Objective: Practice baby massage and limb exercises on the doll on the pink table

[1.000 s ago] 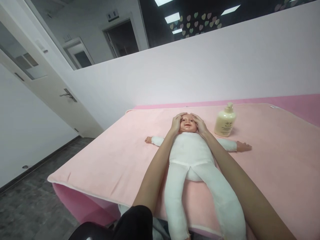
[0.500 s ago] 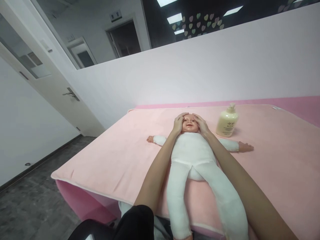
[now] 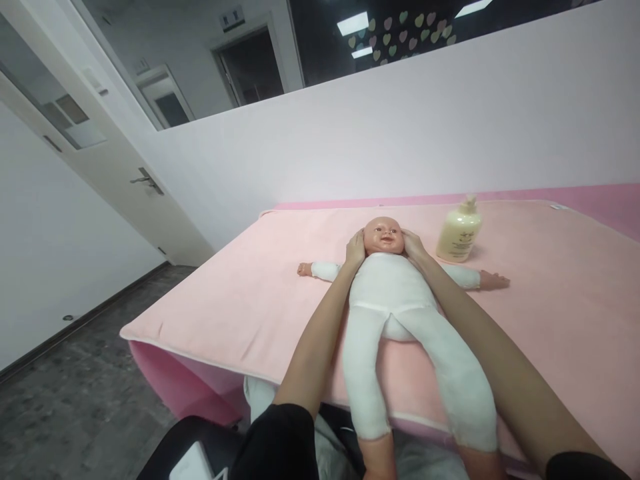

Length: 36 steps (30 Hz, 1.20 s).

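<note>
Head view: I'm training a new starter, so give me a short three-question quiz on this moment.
1. True or false: the left hand and right hand touch opposite sides of the doll at its head.
2. Which hand is nearer the pump bottle? A left, B right.
3. Fill in: the doll lies face up on a pink ___.

Key: 1 true; 2 B; 3 towel.

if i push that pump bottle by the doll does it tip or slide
The pump bottle looks squat and wide at its base, so it probably slides rather than tips. The soft pink towel beneath may drag at it, though. A push high on its pump would likelier topple it.
</note>
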Motion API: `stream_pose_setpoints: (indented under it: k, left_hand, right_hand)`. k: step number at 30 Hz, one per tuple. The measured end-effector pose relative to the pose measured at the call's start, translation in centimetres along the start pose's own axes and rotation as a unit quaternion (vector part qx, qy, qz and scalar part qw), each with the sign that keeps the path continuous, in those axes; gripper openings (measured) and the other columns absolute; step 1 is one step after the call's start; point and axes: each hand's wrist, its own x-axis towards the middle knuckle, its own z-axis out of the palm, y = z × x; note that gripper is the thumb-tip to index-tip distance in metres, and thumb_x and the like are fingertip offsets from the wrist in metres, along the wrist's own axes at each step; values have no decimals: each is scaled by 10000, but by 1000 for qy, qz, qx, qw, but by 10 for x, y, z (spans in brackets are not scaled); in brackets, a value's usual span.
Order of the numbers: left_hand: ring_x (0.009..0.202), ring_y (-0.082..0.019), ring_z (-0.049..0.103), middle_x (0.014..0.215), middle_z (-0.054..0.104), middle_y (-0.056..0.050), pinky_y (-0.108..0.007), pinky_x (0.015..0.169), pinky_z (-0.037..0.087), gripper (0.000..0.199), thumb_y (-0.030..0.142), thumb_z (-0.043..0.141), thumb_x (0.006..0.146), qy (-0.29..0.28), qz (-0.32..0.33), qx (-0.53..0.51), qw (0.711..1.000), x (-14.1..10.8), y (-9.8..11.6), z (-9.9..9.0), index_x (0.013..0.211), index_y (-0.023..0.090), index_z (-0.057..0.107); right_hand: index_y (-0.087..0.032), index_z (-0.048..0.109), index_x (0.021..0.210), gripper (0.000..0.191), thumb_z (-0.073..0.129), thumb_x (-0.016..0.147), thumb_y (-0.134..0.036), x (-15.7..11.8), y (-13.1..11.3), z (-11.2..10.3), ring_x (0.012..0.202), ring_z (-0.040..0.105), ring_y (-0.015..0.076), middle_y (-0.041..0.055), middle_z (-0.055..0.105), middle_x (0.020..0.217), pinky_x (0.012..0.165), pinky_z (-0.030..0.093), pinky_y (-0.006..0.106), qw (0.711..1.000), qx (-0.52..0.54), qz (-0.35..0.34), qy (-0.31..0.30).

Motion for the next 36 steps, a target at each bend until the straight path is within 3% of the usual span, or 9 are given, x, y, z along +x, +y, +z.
stream_pose_setpoints:
  k: [2, 6, 9, 13, 19, 23, 31, 36]
  left_hand:
    - [1058, -219, 620, 1164, 676, -114, -354, 967, 446, 378, 271, 354, 921, 8, 25, 107, 994, -13, 4, -9, 1124, 167, 656]
    - [1060, -243, 622, 1112, 695, -120, -367, 953, 435, 403, 259, 345, 925, 8, 40, 226, 973, -41, 18, -25, 1216, 183, 612]
    - [1018, -240, 635, 1050, 715, -106, -356, 914, 449, 440, 210, 365, 902, -17, 47, 275, 960, -59, 23, -33, 1299, 192, 554]
    - [1045, -229, 617, 1104, 698, -104, -331, 927, 440, 399, 188, 372, 890, -29, 89, 327, 940, -76, 21, -42, 1192, 179, 632]
    - [1070, -220, 596, 1144, 684, -107, -325, 972, 422, 391, 157, 376, 877, -51, 127, 360, 923, -90, 21, -53, 1144, 154, 661]
    - [1084, -202, 597, 1188, 672, -89, -309, 988, 419, 413, 134, 382, 861, -57, 129, 358, 923, -93, 22, -56, 1174, 153, 651]
    - [1112, -193, 589, 1206, 665, -85, -286, 987, 406, 420, 141, 370, 867, -53, 137, 377, 915, -92, 20, -56, 1187, 138, 641]
    - [1063, -217, 617, 1166, 678, -120, -324, 955, 403, 422, 249, 314, 935, -49, 111, 441, 889, -94, 26, -57, 1191, 144, 633]
  right_hand:
    - [-170, 707, 940, 314, 446, 765, -183, -8, 1, -9, 989, 620, 240, 66, 717, 947, 905, 485, 385, 986, -154, -64, 30]
    - [-129, 702, 1068, 411, 376, 818, -139, -35, -4, -26, 1037, 613, 267, 134, 697, 1065, 932, 435, 374, 909, -388, -148, 37]
    - [-137, 701, 1086, 395, 378, 863, -184, -59, -9, -36, 1009, 626, 276, 141, 699, 1057, 889, 440, 365, 873, -462, -158, 11]
    - [-158, 680, 1134, 404, 368, 880, -198, -89, -10, -52, 996, 630, 277, 130, 697, 1073, 870, 440, 362, 847, -501, -175, -11]
    - [-149, 647, 1182, 435, 364, 853, -159, -116, -8, -70, 1044, 612, 248, 111, 672, 1158, 919, 434, 334, 854, -481, -199, -6]
    - [-171, 656, 1154, 422, 378, 837, -154, -117, -6, -74, 1041, 607, 227, 87, 675, 1158, 929, 436, 324, 861, -457, -222, -26]
    - [-160, 655, 1128, 408, 362, 844, -162, -116, -9, -75, 1019, 605, 231, 108, 675, 1142, 909, 431, 324, 848, -482, -217, -45]
    - [-151, 692, 882, 348, 375, 744, -108, -123, -20, -70, 956, 604, 237, 119, 695, 1000, 899, 434, 340, 868, -437, -237, 14]
